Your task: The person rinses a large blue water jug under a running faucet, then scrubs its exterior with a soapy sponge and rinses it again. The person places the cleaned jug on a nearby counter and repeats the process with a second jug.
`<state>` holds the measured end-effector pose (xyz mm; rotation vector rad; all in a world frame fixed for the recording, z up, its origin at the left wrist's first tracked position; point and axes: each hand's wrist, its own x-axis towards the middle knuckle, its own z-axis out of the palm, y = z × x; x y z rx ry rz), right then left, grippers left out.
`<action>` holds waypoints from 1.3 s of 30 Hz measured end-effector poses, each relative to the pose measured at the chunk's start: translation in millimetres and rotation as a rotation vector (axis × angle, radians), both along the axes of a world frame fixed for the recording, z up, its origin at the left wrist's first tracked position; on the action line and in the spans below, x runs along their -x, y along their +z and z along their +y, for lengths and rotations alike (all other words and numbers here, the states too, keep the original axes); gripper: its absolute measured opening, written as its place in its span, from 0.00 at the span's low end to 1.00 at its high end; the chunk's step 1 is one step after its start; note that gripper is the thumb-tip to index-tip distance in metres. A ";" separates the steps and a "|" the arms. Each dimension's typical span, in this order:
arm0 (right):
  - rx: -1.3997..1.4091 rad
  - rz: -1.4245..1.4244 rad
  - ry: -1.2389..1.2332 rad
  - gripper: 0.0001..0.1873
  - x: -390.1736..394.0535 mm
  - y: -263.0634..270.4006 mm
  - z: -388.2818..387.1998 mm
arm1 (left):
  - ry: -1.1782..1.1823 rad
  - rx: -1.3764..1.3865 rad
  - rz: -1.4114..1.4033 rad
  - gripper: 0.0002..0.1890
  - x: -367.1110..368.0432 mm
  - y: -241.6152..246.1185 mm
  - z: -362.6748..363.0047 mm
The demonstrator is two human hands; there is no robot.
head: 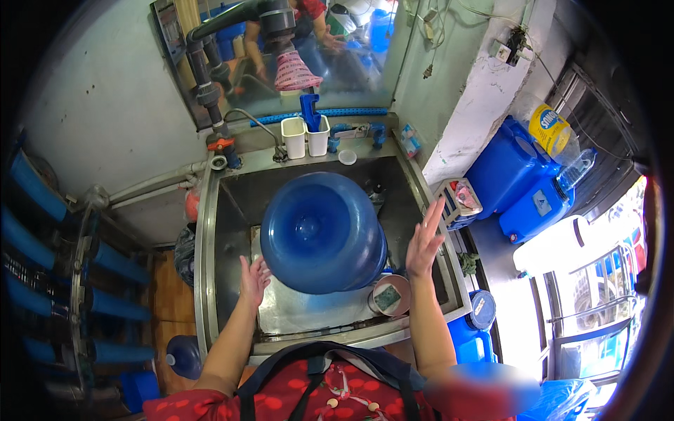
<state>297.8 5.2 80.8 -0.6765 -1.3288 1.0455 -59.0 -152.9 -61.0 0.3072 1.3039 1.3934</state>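
A large blue plastic water jug (316, 237) stands in a stainless steel sink (205, 252), its recessed base turned up towards me. My left hand (255, 279) is at the jug's lower left with fingers spread; whether the fingertips touch it I cannot tell. Off to the right, my right hand (425, 244) is raised over the sink's right side, fingers extended, apart from the jug and holding nothing. Between the jug and my right forearm sits a pinkish round tub (401, 294) with a green scouring pad (388, 298) in it. The jug's neck is hidden beneath its body.
Two white plastic containers (294, 138) stand on the back ledge, one holding a blue tool (310, 113). A dark pipe (202, 79) and a pink-wrapped fitting (296, 71) hang above. Blue jerrycans (503, 163) stand at right. Another jug (184, 357) lies on the floor at left.
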 end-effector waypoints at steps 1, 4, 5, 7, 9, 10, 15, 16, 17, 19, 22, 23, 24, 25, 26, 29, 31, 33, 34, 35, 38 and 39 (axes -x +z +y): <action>-0.009 -0.064 0.009 0.61 -8.5 -11.2 -13.7 | -0.006 -0.089 -0.057 0.53 -4.0 5.6 8.9; 0.164 -0.139 0.142 0.62 -15.3 -31.4 -72.6 | -0.056 -0.359 -0.278 0.53 -19.2 25.3 33.4; 0.198 -0.165 0.192 0.63 -19.1 -40.4 -85.0 | -0.096 -0.377 -0.319 0.53 -25.0 27.0 39.6; 0.286 -0.094 0.227 0.62 -28.9 -58.9 -98.7 | -0.185 -0.411 -0.403 0.53 -45.8 38.9 51.8; 0.369 0.095 0.129 0.57 -31.9 -70.5 -97.9 | -0.181 -0.406 -0.277 0.53 -75.1 44.4 56.6; 0.512 0.187 0.040 0.56 -35.9 -72.3 -99.3 | -0.237 -0.425 -0.177 0.52 -89.3 53.3 58.4; 0.635 0.471 -0.093 0.48 -49.6 -45.3 -40.1 | -0.551 -0.584 0.177 0.52 -109.5 79.6 95.1; 0.659 0.471 -0.117 0.48 -46.0 -33.7 -28.8 | -0.531 -0.513 0.140 0.53 -106.9 88.2 105.3; 0.627 0.435 -0.076 0.47 -42.0 -33.7 -14.8 | -0.516 -0.451 0.104 0.54 -106.1 98.5 117.1; 0.561 0.365 0.028 0.47 -21.2 -44.6 9.1 | -0.474 -0.412 0.054 0.52 -81.8 95.1 137.1; 0.362 0.079 0.095 0.48 28.9 -36.7 -10.8 | -0.192 -0.422 -0.167 0.47 -44.1 70.6 135.2; 0.262 -0.031 0.186 0.48 31.5 -37.9 -18.4 | -0.131 -0.462 -0.183 0.46 -37.0 65.7 123.9; 0.209 -0.073 0.241 0.49 33.7 -38.7 -29.5 | -0.102 -0.464 -0.225 0.46 -26.9 54.3 108.7; 0.156 -0.112 0.299 0.49 34.6 -39.8 -40.2 | -0.070 -0.467 -0.265 0.45 -20.5 40.6 90.3; 0.151 -0.125 0.315 0.49 29.6 -40.9 -47.7 | -0.067 -0.447 -0.307 0.46 -23.9 37.3 68.2; 0.247 -0.078 0.183 0.50 12.4 -40.9 -65.3 | -0.091 -0.367 -0.345 0.46 -50.8 41.5 2.0; 0.544 0.159 0.191 0.52 -27.3 -64.7 -50.7 | -0.269 -0.390 -0.424 0.45 -63.3 2.8 -28.3; 0.741 0.429 0.172 0.53 -66.7 -75.1 -38.3 | -0.287 -0.274 -0.279 0.44 -106.8 35.6 -30.4; 0.728 0.502 0.157 0.52 -71.8 -70.3 -36.3 | -0.334 -0.322 -0.227 0.45 -117.8 45.7 -23.3; 0.720 0.496 0.065 0.52 -70.6 -67.1 -36.8 | -0.395 -0.385 -0.117 0.45 -124.2 62.9 -9.9; 0.683 0.432 -0.126 0.51 -33.8 -42.9 -51.2 | -0.420 -0.440 0.050 0.47 -105.6 61.8 47.2; 0.670 0.465 -0.085 0.49 -23.7 -47.6 -56.3 | -0.440 -0.463 0.096 0.48 -94.5 70.7 68.4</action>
